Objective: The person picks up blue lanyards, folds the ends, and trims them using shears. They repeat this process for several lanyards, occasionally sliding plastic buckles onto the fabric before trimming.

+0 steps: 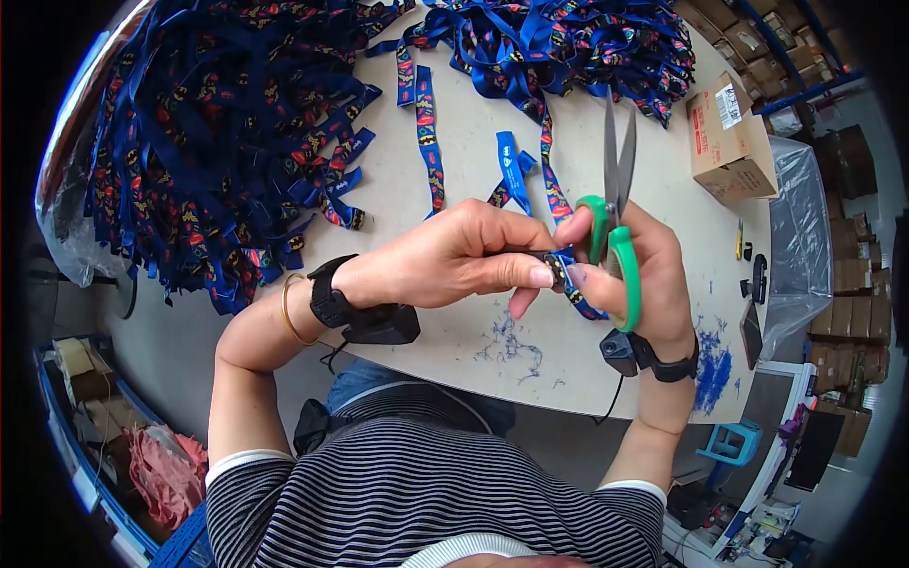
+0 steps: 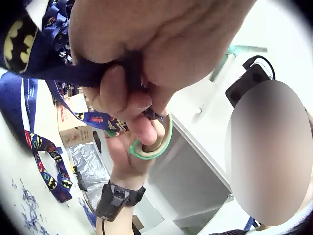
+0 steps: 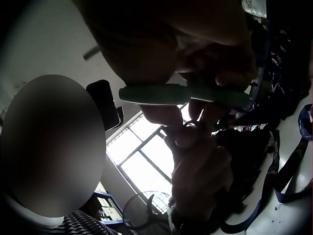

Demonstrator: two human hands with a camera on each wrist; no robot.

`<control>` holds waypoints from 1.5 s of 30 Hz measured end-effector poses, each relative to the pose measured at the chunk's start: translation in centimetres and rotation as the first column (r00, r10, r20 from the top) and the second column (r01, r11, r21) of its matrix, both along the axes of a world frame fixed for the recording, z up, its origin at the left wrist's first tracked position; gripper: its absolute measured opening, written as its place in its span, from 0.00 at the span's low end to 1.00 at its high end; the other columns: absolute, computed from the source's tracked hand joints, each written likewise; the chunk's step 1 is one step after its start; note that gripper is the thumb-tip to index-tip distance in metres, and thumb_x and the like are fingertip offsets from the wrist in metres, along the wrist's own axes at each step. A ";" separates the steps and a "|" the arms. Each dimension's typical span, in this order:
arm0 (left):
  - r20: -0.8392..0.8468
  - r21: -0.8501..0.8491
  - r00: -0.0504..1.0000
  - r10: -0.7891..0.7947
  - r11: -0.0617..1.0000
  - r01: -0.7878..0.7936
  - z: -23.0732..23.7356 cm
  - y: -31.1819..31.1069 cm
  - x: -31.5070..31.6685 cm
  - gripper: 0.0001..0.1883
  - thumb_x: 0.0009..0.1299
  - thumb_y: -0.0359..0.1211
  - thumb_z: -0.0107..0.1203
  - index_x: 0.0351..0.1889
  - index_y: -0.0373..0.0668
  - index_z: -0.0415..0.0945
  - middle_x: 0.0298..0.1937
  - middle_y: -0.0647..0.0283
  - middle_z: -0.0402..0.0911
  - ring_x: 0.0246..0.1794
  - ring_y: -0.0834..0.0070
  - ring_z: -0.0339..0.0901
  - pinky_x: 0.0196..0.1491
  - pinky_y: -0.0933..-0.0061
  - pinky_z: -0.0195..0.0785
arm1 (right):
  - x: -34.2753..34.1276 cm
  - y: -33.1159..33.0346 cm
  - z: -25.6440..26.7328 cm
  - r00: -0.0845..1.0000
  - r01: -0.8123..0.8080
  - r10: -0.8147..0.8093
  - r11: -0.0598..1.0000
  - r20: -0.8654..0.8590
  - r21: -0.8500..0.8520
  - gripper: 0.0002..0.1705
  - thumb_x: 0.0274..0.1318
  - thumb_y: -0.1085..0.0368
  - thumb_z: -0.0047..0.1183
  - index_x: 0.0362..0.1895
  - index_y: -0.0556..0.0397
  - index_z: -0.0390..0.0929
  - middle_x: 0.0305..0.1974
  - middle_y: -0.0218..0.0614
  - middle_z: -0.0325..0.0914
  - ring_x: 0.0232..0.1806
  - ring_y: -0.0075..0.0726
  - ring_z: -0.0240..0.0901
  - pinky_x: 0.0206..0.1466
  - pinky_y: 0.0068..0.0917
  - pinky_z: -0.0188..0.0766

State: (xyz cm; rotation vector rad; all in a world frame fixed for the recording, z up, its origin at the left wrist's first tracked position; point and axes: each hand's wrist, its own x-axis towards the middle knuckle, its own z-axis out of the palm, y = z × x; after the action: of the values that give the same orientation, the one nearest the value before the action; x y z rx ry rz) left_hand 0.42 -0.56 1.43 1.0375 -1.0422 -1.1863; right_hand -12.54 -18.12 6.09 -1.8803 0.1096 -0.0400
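Observation:
My left hand (image 1: 464, 254) pinches a printed blue lanyard (image 1: 559, 270) between thumb and fingers, over the table's near side. Facing it, my right hand (image 1: 661, 275) has green-handled scissors (image 1: 632, 293) looped on it, their blades slightly apart and pointing away from me. The right thumb and a finger also meet the strap, close to the left fingertips. In the left wrist view a length of the lanyard (image 2: 93, 119) runs to the fingers. The green handle (image 3: 154, 94) shows darkly in the right wrist view. Fingers hide the small part at the pinch.
A big heap of lanyards (image 1: 208, 123) covers the table's left, with another pile (image 1: 568, 47) at the back. A loose blue strap (image 1: 513, 175) lies mid-table. At right stand a cardboard box (image 1: 729, 142) and small tools (image 1: 756, 279). Blue thread scraps (image 1: 715, 369) lie near the edge.

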 end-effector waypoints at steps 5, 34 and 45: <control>0.141 -0.023 0.989 0.040 0.999 -0.037 -0.4 -0.3 0.2 0.13 0.72 0.36 0.52 0.44 0.35 0.75 0.27 0.71 0.78 0.22 0.89 0.60 0.25 0.85 0.54 | 0.1 -0.6 -0.2 1.000 0.019 -0.019 1.000 -0.021 0.013 0.13 0.43 0.71 0.59 0.36 0.54 0.73 0.29 0.25 0.72 0.30 0.17 0.66 0.37 0.18 0.65; -0.052 -0.097 0.885 0.463 0.879 -0.466 -0.4 0.6 2.4 0.09 0.70 0.31 0.55 0.43 0.36 0.72 0.37 0.65 0.78 0.31 0.83 0.76 0.38 0.82 0.72 | 0.7 -4.8 0.3 0.970 0.244 -0.237 0.954 0.060 -0.174 0.13 0.50 0.68 0.62 0.38 0.57 0.72 0.33 0.34 0.77 0.36 0.22 0.72 0.41 0.20 0.69; -0.492 -0.102 0.782 0.382 0.867 -0.487 -0.8 0.6 3.9 0.11 0.74 0.28 0.45 0.51 0.35 0.68 0.42 0.49 0.81 0.43 0.65 0.82 0.50 0.67 0.76 | -0.3 -0.4 -0.7 0.915 -0.199 0.295 0.924 -0.275 0.327 0.55 0.23 0.20 0.56 0.44 0.56 0.72 0.31 0.27 0.73 0.32 0.20 0.70 0.34 0.16 0.60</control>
State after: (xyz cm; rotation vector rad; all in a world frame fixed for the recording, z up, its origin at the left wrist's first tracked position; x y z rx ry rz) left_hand 4.30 0.04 0.65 0.7132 -0.5010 -0.8409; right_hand -12.87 -18.55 5.34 -1.5754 0.0901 0.4390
